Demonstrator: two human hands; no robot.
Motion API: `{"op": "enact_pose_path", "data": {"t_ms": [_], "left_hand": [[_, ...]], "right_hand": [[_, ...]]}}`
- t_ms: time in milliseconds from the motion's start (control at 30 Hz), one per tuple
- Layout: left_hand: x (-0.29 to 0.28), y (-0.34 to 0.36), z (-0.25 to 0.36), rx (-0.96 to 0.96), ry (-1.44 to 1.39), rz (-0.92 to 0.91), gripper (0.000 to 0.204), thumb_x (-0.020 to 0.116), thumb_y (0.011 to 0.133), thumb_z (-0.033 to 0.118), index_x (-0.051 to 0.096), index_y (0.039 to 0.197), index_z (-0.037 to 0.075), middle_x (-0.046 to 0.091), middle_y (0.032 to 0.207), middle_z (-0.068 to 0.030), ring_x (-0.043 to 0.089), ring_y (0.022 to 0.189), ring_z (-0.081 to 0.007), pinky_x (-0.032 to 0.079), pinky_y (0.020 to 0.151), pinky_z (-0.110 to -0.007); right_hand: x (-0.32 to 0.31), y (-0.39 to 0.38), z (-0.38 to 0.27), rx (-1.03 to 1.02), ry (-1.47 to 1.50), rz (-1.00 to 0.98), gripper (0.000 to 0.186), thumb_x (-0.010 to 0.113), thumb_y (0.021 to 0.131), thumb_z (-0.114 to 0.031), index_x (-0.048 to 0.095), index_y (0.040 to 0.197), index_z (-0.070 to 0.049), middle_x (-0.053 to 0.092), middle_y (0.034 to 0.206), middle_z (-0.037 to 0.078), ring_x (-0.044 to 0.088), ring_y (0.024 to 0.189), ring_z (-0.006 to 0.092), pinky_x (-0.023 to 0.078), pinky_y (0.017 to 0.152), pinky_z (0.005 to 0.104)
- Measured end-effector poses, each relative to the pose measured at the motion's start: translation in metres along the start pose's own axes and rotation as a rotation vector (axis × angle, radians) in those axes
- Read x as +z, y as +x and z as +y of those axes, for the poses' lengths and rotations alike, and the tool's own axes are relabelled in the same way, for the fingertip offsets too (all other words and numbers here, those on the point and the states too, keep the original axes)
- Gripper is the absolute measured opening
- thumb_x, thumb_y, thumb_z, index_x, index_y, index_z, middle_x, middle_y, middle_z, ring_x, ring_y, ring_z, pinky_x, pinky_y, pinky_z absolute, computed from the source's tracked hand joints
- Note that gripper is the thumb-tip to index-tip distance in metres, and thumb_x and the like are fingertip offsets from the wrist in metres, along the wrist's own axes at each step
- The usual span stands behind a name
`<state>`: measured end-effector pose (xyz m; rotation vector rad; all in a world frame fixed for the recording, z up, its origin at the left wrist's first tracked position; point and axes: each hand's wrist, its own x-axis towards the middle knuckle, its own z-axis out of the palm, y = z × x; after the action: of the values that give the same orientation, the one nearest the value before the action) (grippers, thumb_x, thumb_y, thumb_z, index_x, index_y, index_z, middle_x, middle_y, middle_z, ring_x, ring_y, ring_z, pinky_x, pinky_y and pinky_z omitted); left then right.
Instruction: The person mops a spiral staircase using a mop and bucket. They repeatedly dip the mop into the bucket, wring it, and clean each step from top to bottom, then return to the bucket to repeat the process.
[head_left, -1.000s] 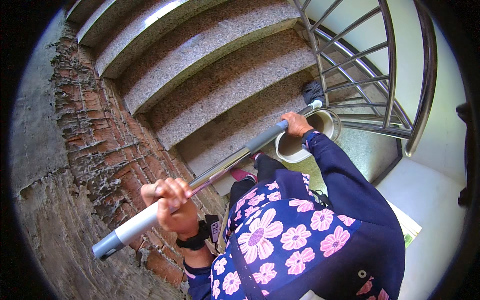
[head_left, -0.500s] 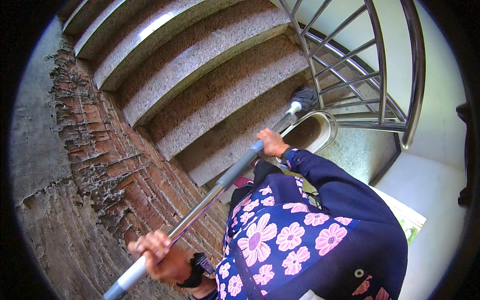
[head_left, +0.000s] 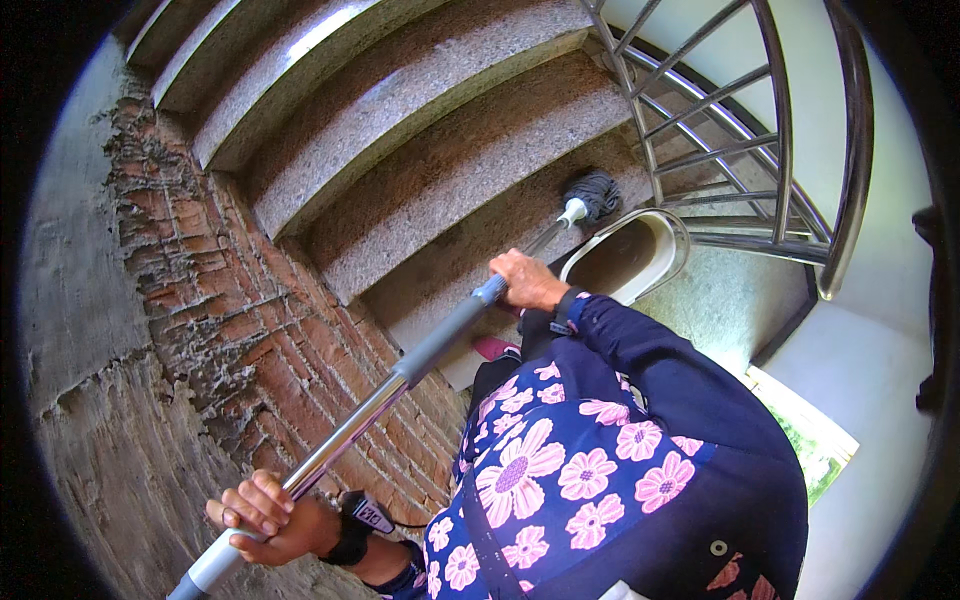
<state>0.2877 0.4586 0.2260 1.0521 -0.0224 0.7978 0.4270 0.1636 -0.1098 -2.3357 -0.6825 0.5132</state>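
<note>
A mop (head_left: 432,345) with a grey and silver handle runs slantwise from lower left to upper centre. My left hand (head_left: 275,518) is wrapped round the handle near its lower-left end. Farther up the shaft, my right hand (head_left: 530,280) grips it by a blue-grey joint. The dark grey string mop head (head_left: 592,195) rests on a speckled stone step, beyond the right hand. Just beside it stands a white oval bucket (head_left: 664,262) holding murky brown water.
Stone stairs (head_left: 430,90) rise toward the far left. A steel railing (head_left: 850,190) stands at the right, past the bucket. A rough wall with exposed brick (head_left: 215,290) borders the stairs on the left. A bright printed sheet (head_left: 805,420) lies beside my right arm.
Both hands and the handle have shifted left, the left hand most. The mop head has moved slightly left, away from the railing. Both hands keep their grip.
</note>
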Motion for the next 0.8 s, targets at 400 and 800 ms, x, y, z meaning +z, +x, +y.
{"op": "enact_pose_path", "data": {"t_ms": [400,800], "left_hand": [[0.039,-0.059,-0.105,-0.258,0.061,-0.085,0.026,0.057,0.088,0.027,0.051,0.098,0.004,0.049,0.064,-0.0034,0.050,0.059,-0.0166,0.045,0.070,-0.041],[0.019,-0.042,-0.056,-0.353,0.128,-0.144,0.024,0.056,0.084,0.024,0.049,0.097,0.005,0.047,0.065,-0.0043,0.052,0.060,-0.0187,0.045,0.075,-0.042]], "right_hand": [[-0.049,-0.038,0.135,0.231,-0.227,0.051,0.022,0.068,0.068,-0.009,0.056,0.087,-0.011,0.060,0.093,0.010,0.056,0.096,0.0341,0.048,0.082,0.0433],[-0.008,-0.038,0.087,0.224,-0.079,0.334,0.013,0.056,0.072,-0.001,0.055,0.080,-0.011,0.056,0.087,0.010,0.052,0.092,0.0343,0.045,0.078,0.0425]]}}
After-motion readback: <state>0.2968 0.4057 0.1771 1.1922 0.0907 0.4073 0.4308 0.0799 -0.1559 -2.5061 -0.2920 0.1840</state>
